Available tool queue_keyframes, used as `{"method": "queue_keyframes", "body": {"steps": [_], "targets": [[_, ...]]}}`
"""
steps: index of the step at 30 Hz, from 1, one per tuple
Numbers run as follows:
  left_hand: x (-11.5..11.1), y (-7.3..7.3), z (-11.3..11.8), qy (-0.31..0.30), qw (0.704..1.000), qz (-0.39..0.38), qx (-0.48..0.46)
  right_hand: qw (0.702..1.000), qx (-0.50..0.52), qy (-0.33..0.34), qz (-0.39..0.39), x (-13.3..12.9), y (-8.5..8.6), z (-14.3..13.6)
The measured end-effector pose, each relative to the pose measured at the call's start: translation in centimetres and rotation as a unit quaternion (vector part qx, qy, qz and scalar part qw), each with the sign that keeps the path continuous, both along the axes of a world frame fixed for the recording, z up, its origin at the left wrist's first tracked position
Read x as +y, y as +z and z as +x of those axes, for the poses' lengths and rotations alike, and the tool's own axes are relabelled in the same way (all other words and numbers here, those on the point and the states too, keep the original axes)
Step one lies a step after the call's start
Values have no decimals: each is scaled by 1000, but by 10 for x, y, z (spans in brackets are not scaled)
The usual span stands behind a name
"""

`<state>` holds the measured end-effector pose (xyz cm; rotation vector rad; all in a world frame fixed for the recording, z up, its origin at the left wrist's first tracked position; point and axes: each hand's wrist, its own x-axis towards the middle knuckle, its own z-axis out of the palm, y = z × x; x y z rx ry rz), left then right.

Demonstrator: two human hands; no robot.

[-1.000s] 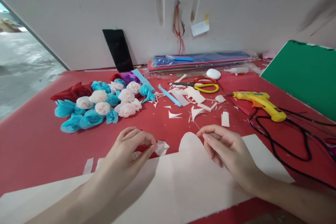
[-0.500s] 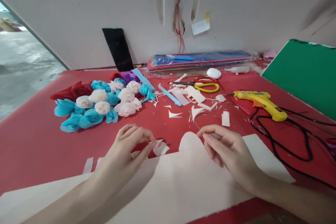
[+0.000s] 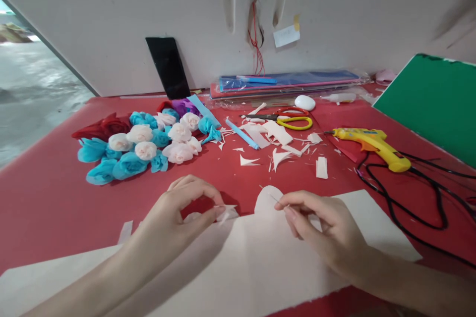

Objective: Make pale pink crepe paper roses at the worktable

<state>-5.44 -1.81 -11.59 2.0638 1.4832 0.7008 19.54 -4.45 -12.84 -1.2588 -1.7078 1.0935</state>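
Note:
My left hand [image 3: 182,208] is closed in a pinch on a small pointed scrap of white crepe paper [image 3: 227,212]. Between the thumb and fingertips of my right hand [image 3: 323,223] is a thin wire-like stick [image 3: 273,198], its tip pointing up and left. That tip lies over a rounded white paper petal shape [image 3: 265,204], which sticks out beyond the far edge of a large white sheet [image 3: 245,267]. Both forearms cross above the sheet. Whether the stick touches the petal shape, I cannot tell.
Blue, white, red and purple paper flowers [image 3: 145,150] lie at left. Scissors [image 3: 295,123], a blue pen [image 3: 242,133] and paper scraps [image 3: 278,132] spread across the middle. A yellow glue gun [image 3: 375,143] with black cord lies right, near a green board [image 3: 435,104]. A phone [image 3: 168,67] leans behind.
My right hand has shifted slightly left and down, and the stick's tip now lies over the petal shape. My left hand still pinches the scrap, having moved slightly right.

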Motion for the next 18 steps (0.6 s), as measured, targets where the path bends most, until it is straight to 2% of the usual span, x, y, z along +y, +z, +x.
{"method": "queue_keyframes", "body": {"steps": [2,6,8,10,14,18], "targets": [[1,0,0,-9,1000,-8,1,999,-23,8,22,-1,-2,1],[8,5,3,-22,1000,-7,7,999,-41,8,10,-1,0,1],[11,10,3,-23,1000,-4,11,997,-68,32,23,0,2,-1],[12,14,2,-20,1000,0,13,986,-103,79,100,1,3,-3],[12,21,-1,-12,1000,14,12,931,-174,153,280,1,1,-9],[12,27,-3,4,1000,25,8,903,-224,160,329,-1,0,-11]]}}
